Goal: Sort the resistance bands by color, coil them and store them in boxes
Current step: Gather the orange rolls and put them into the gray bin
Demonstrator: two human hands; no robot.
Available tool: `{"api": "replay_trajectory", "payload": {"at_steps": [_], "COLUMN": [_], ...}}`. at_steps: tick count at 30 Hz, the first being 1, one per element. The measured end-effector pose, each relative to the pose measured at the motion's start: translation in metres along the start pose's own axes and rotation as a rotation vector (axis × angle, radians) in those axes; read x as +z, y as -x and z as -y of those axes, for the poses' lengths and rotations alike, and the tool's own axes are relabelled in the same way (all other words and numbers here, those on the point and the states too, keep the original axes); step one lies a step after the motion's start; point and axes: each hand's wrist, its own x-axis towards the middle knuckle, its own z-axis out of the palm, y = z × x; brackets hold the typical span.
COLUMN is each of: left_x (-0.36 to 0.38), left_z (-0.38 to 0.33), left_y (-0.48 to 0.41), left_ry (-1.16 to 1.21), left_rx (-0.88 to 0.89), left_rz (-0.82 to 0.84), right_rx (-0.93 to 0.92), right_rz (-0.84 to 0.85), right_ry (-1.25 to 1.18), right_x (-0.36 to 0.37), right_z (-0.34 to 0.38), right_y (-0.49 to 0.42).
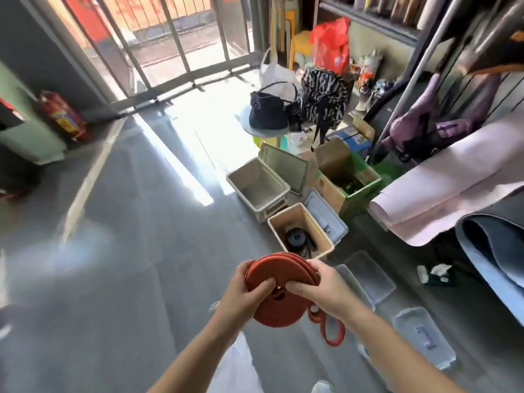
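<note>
A coiled orange-red resistance band [279, 268] is held at chest height over the grey floor. My left hand [249, 290] grips its left side and my right hand [320, 285] pinches its right side. A loose loop of the same band [333, 333] dangles below my right wrist. Just beyond the coil stands an open beige box [326, 245] with a coiled black band [296, 239] inside. Behind it sits a second open beige box [239, 182], which looks empty.
Clear plastic lids and containers [424, 336] lie on the floor at the right. A green-edged cardboard box [365, 191], bags on a round stool [255, 131], rolled mats [496, 251] and shelving crowd the right side. A barred gate stands at the back.
</note>
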Motion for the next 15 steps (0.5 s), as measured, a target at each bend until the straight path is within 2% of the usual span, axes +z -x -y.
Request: {"api": "replay_trajectory", "payload": {"at_steps": [9,15], "left_x": [-0.157,-0.191], "left_z": [-0.046,-0.06], "left_y": [-0.198,-0.317], "left_ry": [-0.154,-0.273], "left_rx": [-0.054,-0.099], "left_rz": [0.3,0.402], "right_rx": [0.111,0.188], "right_rz": [-0.196,-0.339], "right_ry": [-0.226,-0.302], "right_x": [0.109,0.127], "right_z": [0.058,0.079], "right_y": [-0.188,-0.278]}}
